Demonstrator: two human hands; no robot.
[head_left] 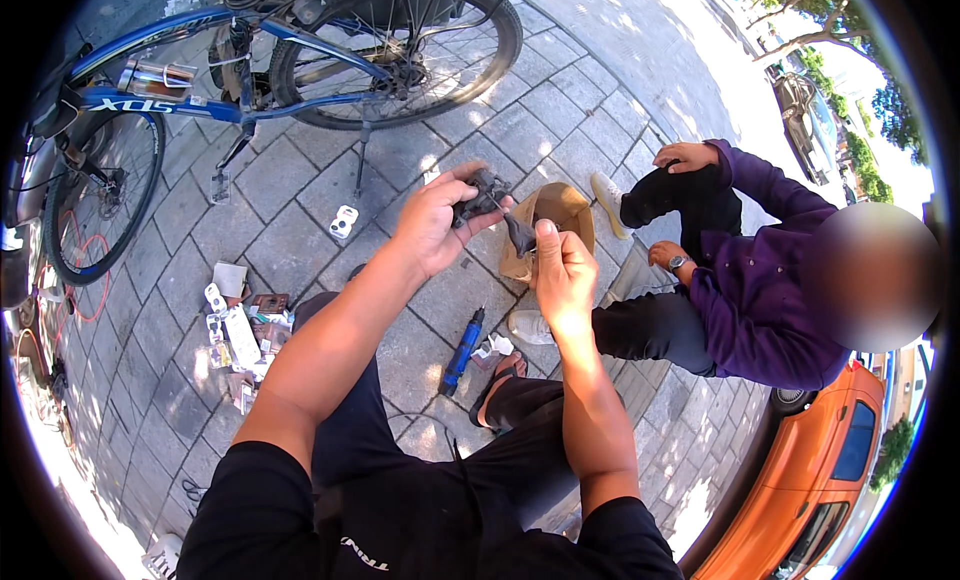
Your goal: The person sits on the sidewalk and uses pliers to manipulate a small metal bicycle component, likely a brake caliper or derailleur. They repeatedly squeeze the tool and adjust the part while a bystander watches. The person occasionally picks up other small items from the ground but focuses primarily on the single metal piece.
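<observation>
In front of my body, both arms are raised over the paving. My left hand (pixel 437 218) is closed round a small black mechanical part (pixel 482 198), its thumb on top and its fingers beneath; the exact kind of part cannot be made out. Close by on the right, my right hand (pixel 565 275) has its thumb up and its fingers curled in. It grips a dark grey, limp-looking piece like a rag (pixel 519 234), which reaches toward the black part. An opened cardboard box (pixel 567 202) stands on the ground just behind my right hand.
A blue bicycle (pixel 190 107) stands at the far left on its kickstand. A blue and black cylindrical tool (pixel 462 352) lies near my foot. Small packets (pixel 243 337) are heaped at left. A person in purple (pixel 770 270) sits at right; an orange car (pixel 810 470) is beyond.
</observation>
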